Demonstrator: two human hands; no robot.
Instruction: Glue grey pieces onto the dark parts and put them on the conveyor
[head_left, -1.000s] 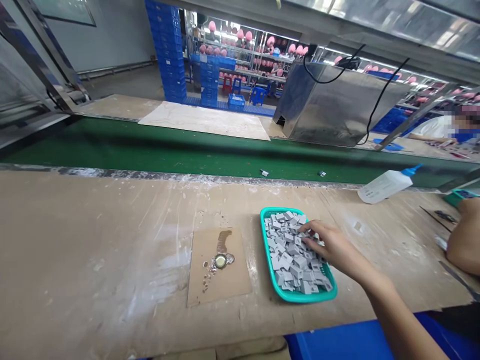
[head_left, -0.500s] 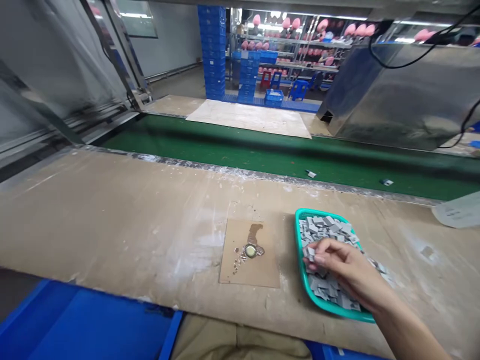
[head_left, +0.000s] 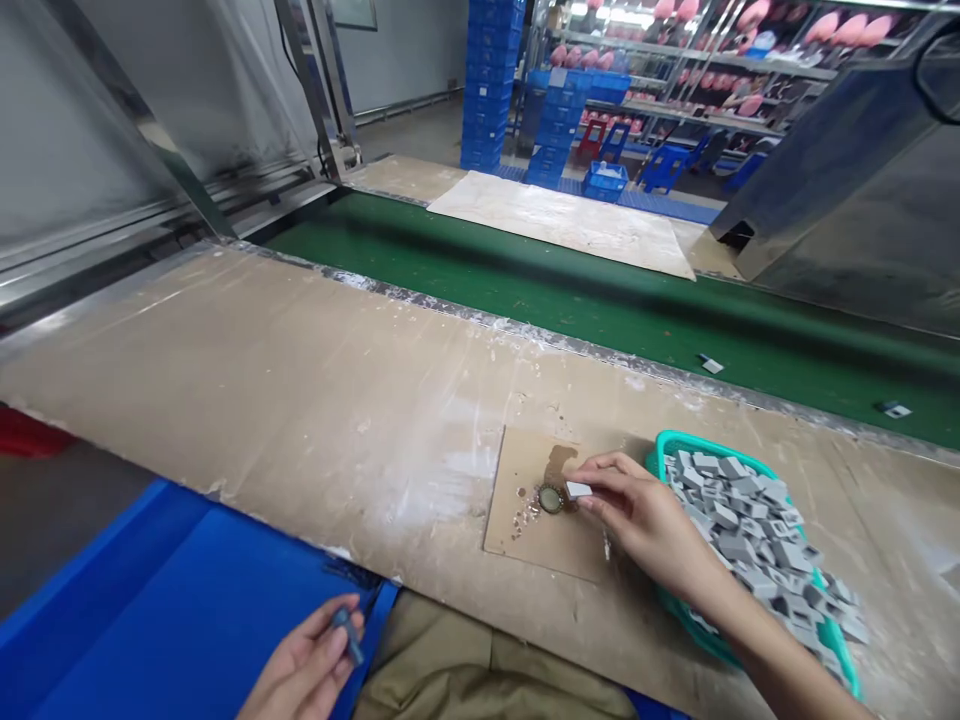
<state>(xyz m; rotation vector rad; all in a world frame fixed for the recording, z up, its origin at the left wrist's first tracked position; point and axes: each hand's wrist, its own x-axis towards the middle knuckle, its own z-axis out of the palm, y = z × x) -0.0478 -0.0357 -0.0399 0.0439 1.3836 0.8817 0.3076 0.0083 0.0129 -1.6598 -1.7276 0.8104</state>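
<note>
My right hand (head_left: 637, 505) pinches a small grey-white block (head_left: 577, 490) just right of a round bottle-cap-like dish (head_left: 550, 499). That dish rests on a square of brown cardboard (head_left: 544, 560) marked with wet spots. To the right, a green basket (head_left: 670, 438) is heaped with grey blocks (head_left: 739, 510), some spilling past its right side. Low in the view, my left hand (head_left: 315, 655) holds a small dark blue-grey peg-like part (head_left: 348, 637) between thumb and fingers, above the blue bin.
A blue bin (head_left: 172, 600) sits below the table's near edge. Beyond the tan table (head_left: 300, 370) runs a green belt (head_left: 525, 270) with two small parts on it. Blue crates (head_left: 491, 90) and a metal housing (head_left: 847, 180) stand farther back.
My right hand has moved left from the basket to beside the round dish, holding a block. My left hand has come into view with a blue-grey part. The camera view has shifted.
</note>
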